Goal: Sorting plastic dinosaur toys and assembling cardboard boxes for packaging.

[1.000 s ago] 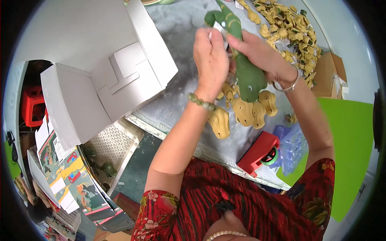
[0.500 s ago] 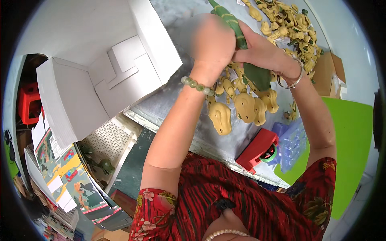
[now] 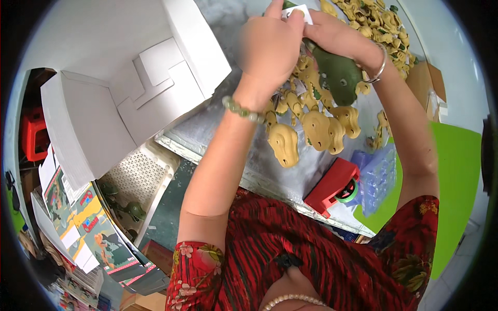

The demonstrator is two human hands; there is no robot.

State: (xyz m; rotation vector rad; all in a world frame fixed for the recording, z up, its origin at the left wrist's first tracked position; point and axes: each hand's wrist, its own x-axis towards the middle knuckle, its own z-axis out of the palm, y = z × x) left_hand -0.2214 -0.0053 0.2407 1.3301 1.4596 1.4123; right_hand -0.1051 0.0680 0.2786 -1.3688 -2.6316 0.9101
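At the top of the table, a green toy dinosaur (image 3: 340, 78) lies in my right hand (image 3: 342, 39), its head pointing toward me. My right fingers are closed round its body, partly hidden behind my left hand. My left hand (image 3: 272, 52) is closed against the same toy, its thumb pressed on a small white tag (image 3: 307, 15). Just below my hands, several yellow toy dinosaurs (image 3: 282, 145) lie side by side with their heads toward me.
An open white carton (image 3: 83, 124) stands at left, above a perforated cream basket (image 3: 137, 173) and printed boxes (image 3: 101, 238). A red tape dispenser (image 3: 332, 189) and clear blue plastic packaging (image 3: 378, 179) lie near the front edge. Many yellow parts (image 3: 381, 31) pile up at far right.
The green dinosaur has been turned so its head now shows toward me, where its striped back and tail showed before. A white tag has come into view under my left thumb.
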